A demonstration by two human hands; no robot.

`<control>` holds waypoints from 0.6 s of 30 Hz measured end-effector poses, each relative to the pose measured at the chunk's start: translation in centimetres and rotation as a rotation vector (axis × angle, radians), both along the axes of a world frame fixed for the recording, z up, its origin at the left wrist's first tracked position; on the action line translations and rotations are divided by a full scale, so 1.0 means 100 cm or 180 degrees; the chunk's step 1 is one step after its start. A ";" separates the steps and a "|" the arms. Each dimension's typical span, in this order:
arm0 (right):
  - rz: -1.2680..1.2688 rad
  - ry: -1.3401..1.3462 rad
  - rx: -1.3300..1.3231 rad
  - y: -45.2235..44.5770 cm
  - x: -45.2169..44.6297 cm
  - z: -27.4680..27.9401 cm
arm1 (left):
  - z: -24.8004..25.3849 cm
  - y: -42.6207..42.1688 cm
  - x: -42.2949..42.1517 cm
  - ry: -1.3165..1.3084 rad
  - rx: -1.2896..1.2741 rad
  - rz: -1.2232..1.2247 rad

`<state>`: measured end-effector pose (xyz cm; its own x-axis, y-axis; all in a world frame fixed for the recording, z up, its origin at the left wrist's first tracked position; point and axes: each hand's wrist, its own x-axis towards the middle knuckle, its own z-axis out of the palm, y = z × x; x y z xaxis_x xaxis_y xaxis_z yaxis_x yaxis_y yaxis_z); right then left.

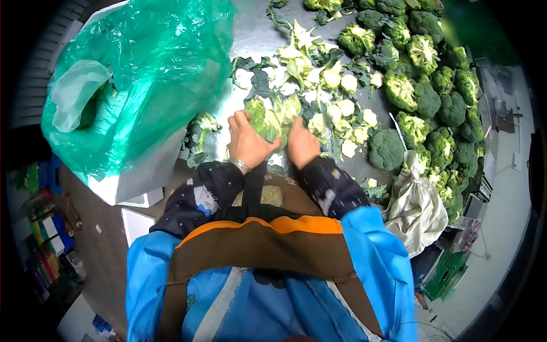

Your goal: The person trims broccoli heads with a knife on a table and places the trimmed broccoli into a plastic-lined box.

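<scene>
My left hand [249, 141] is curled around the near left side of a broccoli head [263, 121], whose pale green cut side faces up. Just to the right, my right hand [303, 143] is closed, its fingertips against the edge of the pale broccoli piece [289, 108]. What lies inside its grip is hidden by the fingers. Beyond both hands, trimmed broccoli stalks [299, 54] and dark leaves [261, 80] litter the metal table [256, 28]. Cut stem ends [348, 128] lie in a heap to the right.
A white box [142, 165] lined with a green plastic bag [154, 85] stands at the left. Many broccoli heads [427, 100] are piled along the right side. A crumpled whitish sack [416, 211] hangs by the near right edge, above a green crate [447, 273].
</scene>
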<state>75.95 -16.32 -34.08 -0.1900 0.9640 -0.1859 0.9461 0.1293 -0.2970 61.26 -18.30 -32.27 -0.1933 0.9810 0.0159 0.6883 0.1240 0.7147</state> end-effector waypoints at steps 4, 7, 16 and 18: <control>0.0025 0.0286 -0.0242 -0.013 0.024 0.013 | -0.009 -0.007 -0.022 -0.0379 0.0320 -0.0273; -0.0253 0.1202 -0.0128 -0.038 0.057 0.001 | -0.001 -0.017 -0.044 -0.1088 0.0244 -0.0588; 0.0522 0.1928 0.0244 -0.056 0.084 0.056 | 0.093 -0.007 -0.077 -0.1541 0.0159 -0.1812; 0.0811 0.1928 0.0353 -0.052 0.085 0.069 | 0.114 -0.005 -0.082 -0.1426 -0.0289 -0.2077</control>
<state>84.41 -21.56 -27.16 -0.4542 0.8824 0.1231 0.5520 0.3871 -0.7385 53.08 -18.76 -20.83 0.4517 0.8921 -0.0128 0.2917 -0.1341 0.9471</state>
